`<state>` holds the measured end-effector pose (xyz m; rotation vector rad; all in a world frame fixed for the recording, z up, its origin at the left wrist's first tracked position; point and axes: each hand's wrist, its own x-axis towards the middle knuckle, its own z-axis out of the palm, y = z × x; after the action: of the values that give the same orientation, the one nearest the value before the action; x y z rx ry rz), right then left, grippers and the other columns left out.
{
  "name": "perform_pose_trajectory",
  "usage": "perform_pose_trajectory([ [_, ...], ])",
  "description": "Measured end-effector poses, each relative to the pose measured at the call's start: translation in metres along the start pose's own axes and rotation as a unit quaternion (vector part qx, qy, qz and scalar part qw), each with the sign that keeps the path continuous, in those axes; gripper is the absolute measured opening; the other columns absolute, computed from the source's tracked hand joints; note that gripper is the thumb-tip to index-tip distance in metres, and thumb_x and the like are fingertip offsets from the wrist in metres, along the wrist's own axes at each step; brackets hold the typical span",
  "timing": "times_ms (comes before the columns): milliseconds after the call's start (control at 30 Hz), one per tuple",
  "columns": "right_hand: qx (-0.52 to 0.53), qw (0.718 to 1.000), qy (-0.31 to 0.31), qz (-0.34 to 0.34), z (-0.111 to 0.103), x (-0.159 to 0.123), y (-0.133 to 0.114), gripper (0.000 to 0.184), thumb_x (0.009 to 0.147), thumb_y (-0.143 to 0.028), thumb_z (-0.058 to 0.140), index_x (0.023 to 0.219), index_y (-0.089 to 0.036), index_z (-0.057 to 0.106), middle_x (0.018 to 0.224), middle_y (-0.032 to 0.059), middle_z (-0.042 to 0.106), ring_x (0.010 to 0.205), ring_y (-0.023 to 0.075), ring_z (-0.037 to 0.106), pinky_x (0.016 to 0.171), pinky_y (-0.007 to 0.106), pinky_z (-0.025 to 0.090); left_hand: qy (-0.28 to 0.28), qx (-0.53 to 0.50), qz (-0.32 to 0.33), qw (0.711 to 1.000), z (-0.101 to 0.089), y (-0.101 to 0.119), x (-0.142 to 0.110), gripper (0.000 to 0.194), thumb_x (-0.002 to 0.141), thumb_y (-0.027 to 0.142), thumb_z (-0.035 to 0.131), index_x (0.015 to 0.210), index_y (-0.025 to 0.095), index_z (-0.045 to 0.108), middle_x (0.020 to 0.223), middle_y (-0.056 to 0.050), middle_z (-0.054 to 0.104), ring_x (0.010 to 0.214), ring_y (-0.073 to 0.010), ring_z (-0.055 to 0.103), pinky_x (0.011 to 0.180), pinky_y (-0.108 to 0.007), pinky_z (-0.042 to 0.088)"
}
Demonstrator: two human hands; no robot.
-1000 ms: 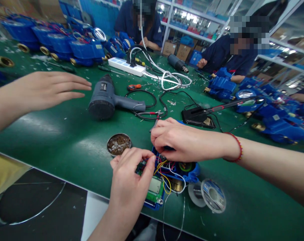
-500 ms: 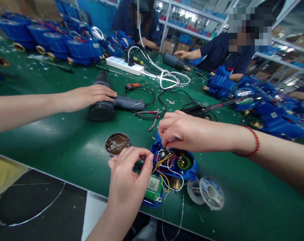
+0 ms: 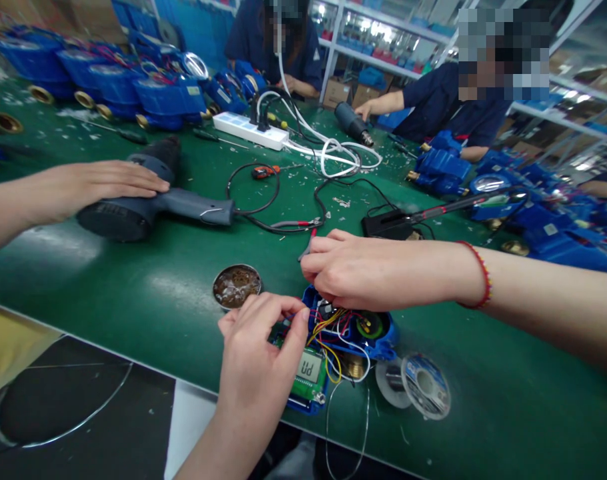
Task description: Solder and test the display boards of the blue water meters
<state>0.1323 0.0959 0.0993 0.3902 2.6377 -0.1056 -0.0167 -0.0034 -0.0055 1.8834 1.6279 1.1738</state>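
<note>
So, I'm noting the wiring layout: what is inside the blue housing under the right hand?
The blue housing holds red and yellow wires and, toward the picture's right, a round green part. The right hand covers part of its far side, so anything there is hidden.

Pale glare on green tabletop, blurred shelves behind; stretched edges
</note>
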Motion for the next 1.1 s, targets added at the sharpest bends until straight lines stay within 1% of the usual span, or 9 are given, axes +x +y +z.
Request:
perform_pose_trajectory([
  [100, -0.014, 1.000, -0.007, -0.017, 0.001, 0.001, 0.001, 0.012, 0.093, -0.011, 0.054, 0.082, -0.011, 0.061, 0.098, 0.0064, 0.053, 0.093, 0.0200, 0.039, 0.074, 0.034, 0.027, -0.001, 0.002, 0.001, 1.000, -0.001, 0.000, 0.000, 0.011, 0.084, 0.018, 0.059, 0.074, 0.022, 0.062, 0.073, 0.003, 0.067, 0.072, -0.0180, 0.061, 0.068, -0.034, 0.041],
  [300, -0.001, 1.000, 0.005, -0.015, 0.002, 0.000, 0.002, 0.011, 0.093, -0.010, 0.054, 0.085, -0.010, 0.061, 0.098, 0.0060, 0.053, 0.093, 0.0188, 0.040, 0.078, 0.033, 0.028, 0.000, -0.004, -0.001, 1.000, -0.001, -0.001, 0.000, 0.011, 0.084, 0.019, 0.059, 0.074, 0.022, 0.062, 0.071, 0.003, 0.067, 0.071, -0.0180, 0.061, 0.068, -0.034, 0.041],
  [400, 0.019, 0.999, 0.025, -0.007, 0.004, -0.001, 0.003, 0.013, 0.090, -0.010, 0.058, 0.078, -0.011, 0.062, 0.094, 0.0053, 0.055, 0.092, 0.0186, 0.040, 0.077, 0.033, 0.028, -0.003, -0.014, -0.010, 1.000, -0.001, 0.000, 0.001, 0.011, 0.084, 0.018, 0.059, 0.074, 0.022, 0.063, 0.072, 0.002, 0.067, 0.071, -0.0182, 0.060, 0.068, -0.034, 0.041],
  [467, 0.043, 0.998, 0.044, -0.004, 0.005, -0.002, 0.005, 0.017, 0.088, -0.012, 0.063, 0.071, -0.012, 0.063, 0.091, 0.0048, 0.057, 0.093, 0.0190, 0.041, 0.077, 0.033, 0.029, 0.004, -0.021, -0.025, 0.999, 0.000, 0.003, 0.001, 0.012, 0.082, 0.017, 0.059, 0.072, 0.022, 0.063, 0.071, 0.001, 0.067, 0.070, -0.0187, 0.060, 0.068, -0.034, 0.040],
  [533, 0.071, 0.995, 0.063, -0.001, 0.006, -0.003, 0.008, 0.017, 0.087, -0.013, 0.066, 0.069, -0.012, 0.065, 0.089, 0.0045, 0.059, 0.092, 0.0186, 0.043, 0.078, 0.032, 0.030, 0.013, -0.030, -0.036, 0.999, 0.000, 0.006, 0.002, 0.013, 0.081, 0.015, 0.060, 0.070, 0.021, 0.063, 0.069, 0.001, 0.067, 0.069, -0.0191, 0.059, 0.067, -0.034, 0.040],
  [633, 0.104, 0.991, 0.087, 0.004, 0.005, -0.003, 0.010, 0.012, 0.085, -0.013, 0.070, 0.073, -0.012, 0.068, 0.086, 0.0044, 0.060, 0.089, 0.0172, 0.045, 0.080, 0.031, 0.033, 0.018, -0.038, -0.037, 0.998, 0.000, 0.008, 0.002, 0.014, 0.081, 0.015, 0.059, 0.069, 0.021, 0.063, 0.068, 0.001, 0.067, 0.068, -0.0190, 0.059, 0.067, -0.034, 0.040],
  [767, 0.123, 0.989, 0.077, 0.004, 0.004, -0.001, 0.007, 0.003, 0.083, -0.011, 0.070, 0.081, -0.012, 0.071, 0.089, 0.0050, 0.061, 0.092, 0.0178, 0.046, 0.083, 0.031, 0.035, 0.023, -0.036, -0.030, 0.999, -0.001, 0.009, 0.001, 0.013, 0.080, 0.016, 0.060, 0.069, 0.021, 0.064, 0.067, 0.000, 0.067, 0.067, -0.0195, 0.059, 0.067, -0.035, 0.040],
  [867, 0.115, 0.991, 0.063, 0.013, 0.004, 0.000, 0.002, 0.003, 0.084, -0.012, 0.068, 0.083, -0.013, 0.070, 0.092, 0.0047, 0.061, 0.095, 0.0189, 0.046, 0.084, 0.033, 0.033, 0.026, -0.036, -0.030, 0.999, 0.000, 0.009, 0.001, 0.012, 0.080, 0.016, 0.060, 0.069, 0.020, 0.064, 0.067, 0.000, 0.067, 0.067, -0.0200, 0.059, 0.066, -0.035, 0.040],
  [1100, 0.062, 0.995, 0.073, -0.005, 0.005, 0.000, -0.003, 0.013, 0.089, -0.010, 0.059, 0.079, -0.010, 0.066, 0.091, 0.0064, 0.058, 0.094, 0.0193, 0.044, 0.085, 0.035, 0.029, 0.018, -0.034, -0.032, 0.999, 0.000, 0.008, 0.001, 0.012, 0.080, 0.017, 0.061, 0.070, 0.021, 0.064, 0.069, 0.001, 0.068, 0.068, -0.0196, 0.060, 0.068, -0.035, 0.040],
])
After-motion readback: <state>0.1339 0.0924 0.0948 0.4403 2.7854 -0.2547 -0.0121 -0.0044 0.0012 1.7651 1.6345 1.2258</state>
